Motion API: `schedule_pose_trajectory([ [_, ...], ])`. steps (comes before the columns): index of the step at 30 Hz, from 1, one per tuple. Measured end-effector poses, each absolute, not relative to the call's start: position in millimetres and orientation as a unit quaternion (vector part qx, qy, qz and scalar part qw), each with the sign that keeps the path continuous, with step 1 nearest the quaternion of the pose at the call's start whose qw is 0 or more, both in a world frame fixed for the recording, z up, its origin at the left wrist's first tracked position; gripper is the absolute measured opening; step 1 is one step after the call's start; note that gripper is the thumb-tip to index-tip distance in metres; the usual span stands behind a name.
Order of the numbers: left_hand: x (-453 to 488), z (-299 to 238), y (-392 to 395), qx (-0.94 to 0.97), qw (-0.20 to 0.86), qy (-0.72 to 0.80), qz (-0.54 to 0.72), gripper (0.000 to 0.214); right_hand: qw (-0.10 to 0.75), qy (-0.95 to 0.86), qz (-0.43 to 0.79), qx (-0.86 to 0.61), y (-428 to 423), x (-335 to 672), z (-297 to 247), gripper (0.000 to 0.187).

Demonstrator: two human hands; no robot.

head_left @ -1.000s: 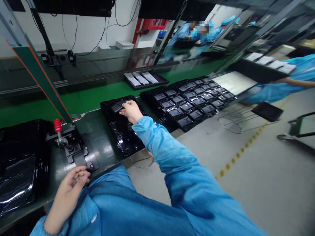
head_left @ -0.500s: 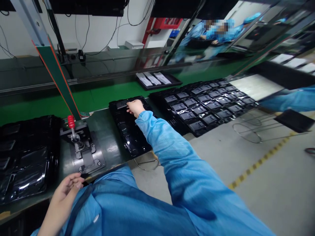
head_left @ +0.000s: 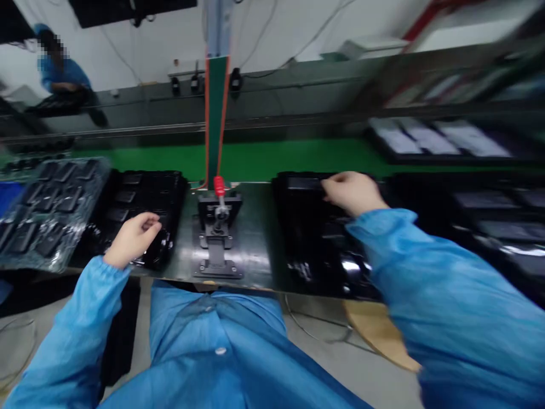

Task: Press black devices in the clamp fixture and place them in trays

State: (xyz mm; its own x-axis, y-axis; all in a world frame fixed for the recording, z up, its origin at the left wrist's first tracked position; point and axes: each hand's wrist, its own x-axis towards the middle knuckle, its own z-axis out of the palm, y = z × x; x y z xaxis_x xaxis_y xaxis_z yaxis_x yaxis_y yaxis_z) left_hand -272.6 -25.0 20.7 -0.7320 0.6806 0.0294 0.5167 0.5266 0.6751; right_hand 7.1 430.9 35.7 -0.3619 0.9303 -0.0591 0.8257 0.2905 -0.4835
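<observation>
My right hand (head_left: 354,192) is over the upper part of a black plastic tray (head_left: 306,244). Its fingers are curled in a pinch beside a flat dark piece (head_left: 303,183) in the tray's top corner; blur hides what they hold, if anything. My left hand (head_left: 135,237) hovers at another black tray (head_left: 164,193), with fingers loosely bent, a gap at the thumb and nothing visible in them. Small dark pieces (head_left: 126,196) lie in that tray. Between my hands stands a metal clamp fixture (head_left: 217,238) with a red-tipped lever (head_left: 219,186).
A clear tray (head_left: 91,199) of dark pieces lies far left. On the right are another black tray (head_left: 443,227) and a tray with white strips (head_left: 426,136) behind. A green post (head_left: 217,113) rises behind the fixture. A co-worker (head_left: 63,71) sits across at upper left.
The view has swung left, bringing the fixture to the middle. My left hand has gone from the table's front edge to over the left black tray. My right hand stays at its tray.
</observation>
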Motion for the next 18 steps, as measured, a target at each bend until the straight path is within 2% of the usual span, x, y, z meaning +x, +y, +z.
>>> schedule_pose_trajectory([
  [2, -312, 23, -20, 0.334, 0.079, 0.907, 0.242, 0.037, 0.129, -0.796, 0.207, -0.554, 427, 6, 38, 0.025],
  [8, -406, 23, -11, 0.296, 0.014, 0.949, 0.103, 0.037, 0.149, -0.8, 0.288, -0.505, 363, 27, 42, 0.024],
  [13, -440, 26, -8, 0.353, 0.035, 0.935, -0.016, 0.053, 0.131, -0.837, 0.316, -0.427, 303, 70, 37, 0.04],
  [18, -454, 37, -6, 0.391, 0.057, 0.912, -0.115, 0.064, 0.132, -0.848, 0.346, -0.38, 282, 110, -3, 0.029],
])
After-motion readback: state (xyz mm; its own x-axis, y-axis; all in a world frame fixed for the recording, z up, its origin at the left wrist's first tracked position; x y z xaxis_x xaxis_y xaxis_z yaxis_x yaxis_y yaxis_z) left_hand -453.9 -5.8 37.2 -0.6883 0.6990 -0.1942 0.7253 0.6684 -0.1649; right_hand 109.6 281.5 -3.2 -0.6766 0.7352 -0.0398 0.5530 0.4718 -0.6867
